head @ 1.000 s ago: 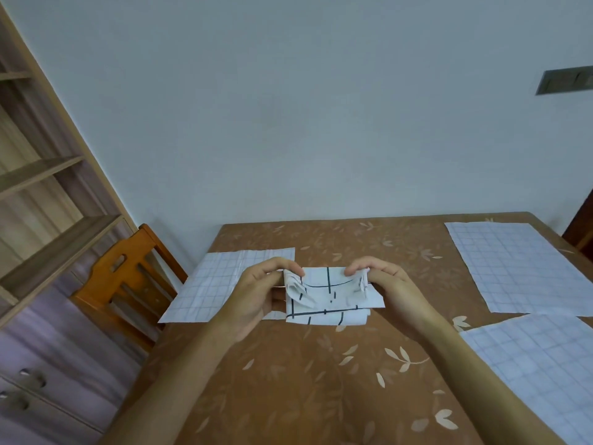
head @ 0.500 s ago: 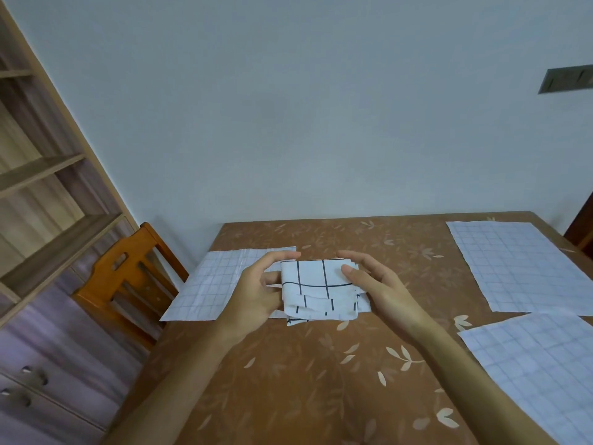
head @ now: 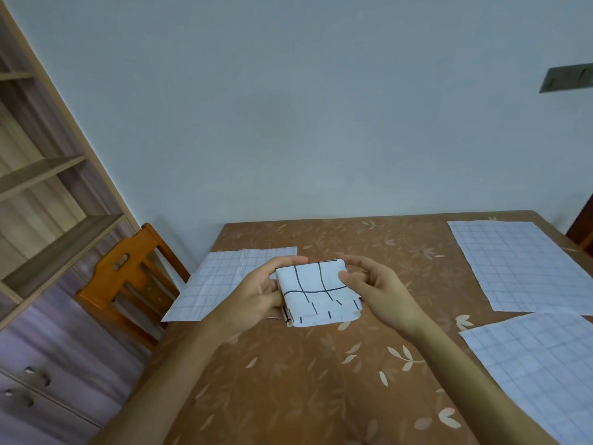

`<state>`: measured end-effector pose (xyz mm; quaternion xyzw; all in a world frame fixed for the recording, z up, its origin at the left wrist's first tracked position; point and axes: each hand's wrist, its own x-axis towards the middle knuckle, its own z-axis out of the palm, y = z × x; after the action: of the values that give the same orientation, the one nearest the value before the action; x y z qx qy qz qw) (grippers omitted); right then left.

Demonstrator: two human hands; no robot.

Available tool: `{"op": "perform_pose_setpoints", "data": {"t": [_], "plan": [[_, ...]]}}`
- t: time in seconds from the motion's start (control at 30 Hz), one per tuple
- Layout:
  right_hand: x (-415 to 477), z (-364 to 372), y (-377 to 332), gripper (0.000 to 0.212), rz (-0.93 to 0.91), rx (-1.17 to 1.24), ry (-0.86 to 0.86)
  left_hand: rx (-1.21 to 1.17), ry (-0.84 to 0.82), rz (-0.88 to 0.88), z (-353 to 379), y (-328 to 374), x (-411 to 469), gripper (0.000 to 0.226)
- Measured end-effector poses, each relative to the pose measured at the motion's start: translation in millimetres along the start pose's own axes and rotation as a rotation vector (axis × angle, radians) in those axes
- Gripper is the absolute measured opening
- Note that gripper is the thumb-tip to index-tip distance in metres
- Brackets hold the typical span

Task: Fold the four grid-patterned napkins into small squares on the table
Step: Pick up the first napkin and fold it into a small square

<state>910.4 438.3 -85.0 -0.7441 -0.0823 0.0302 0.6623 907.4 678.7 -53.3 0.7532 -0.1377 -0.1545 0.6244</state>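
A white napkin with bold black grid lines, folded to a small thick square (head: 316, 290), is held just above the brown table (head: 321, 380) between both hands. My left hand (head: 260, 293) grips its left edge with curled fingers and thumb. My right hand (head: 375, 290) pinches its right edge. Three flat napkins with a faint grid lie spread out: one at the left edge (head: 224, 281), partly behind my left hand, one at the far right (head: 519, 264), one at the near right (head: 545, 374).
An orange wooden chair (head: 128, 281) stands at the table's left side. A wooden shelf unit with drawers (head: 38, 252) fills the left. A plain wall runs behind the table. Bare leaf-patterned tabletop lies in front of my hands.
The napkin went from a wider rectangle to a smaller square as both hands folded its right part over to the left. My hands came closer together.
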Motion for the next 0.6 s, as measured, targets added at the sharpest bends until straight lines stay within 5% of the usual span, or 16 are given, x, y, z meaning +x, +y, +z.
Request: {"op": "perform_pose_setpoints", "data": {"t": [0.17,0.3,0.47,0.6], "plan": [[-3,1,0,0.03,-0.117,-0.146,0.048,-0.19,-0.104,-0.156,-3,2,1,0.045],[-7,5,-1,0.029,-0.132,-0.15,0.062,0.098,0.087,-0.06,5,-2,5,0.017],[-10,10,-1,0.033,0.04,-0.192,0.026,0.284,0.155,0.005,13,-16,10,0.012],[-3,29,23,0.042,0.016,-0.279,0.193,0.329,0.16,0.03,28,-31,13,0.014]]}}
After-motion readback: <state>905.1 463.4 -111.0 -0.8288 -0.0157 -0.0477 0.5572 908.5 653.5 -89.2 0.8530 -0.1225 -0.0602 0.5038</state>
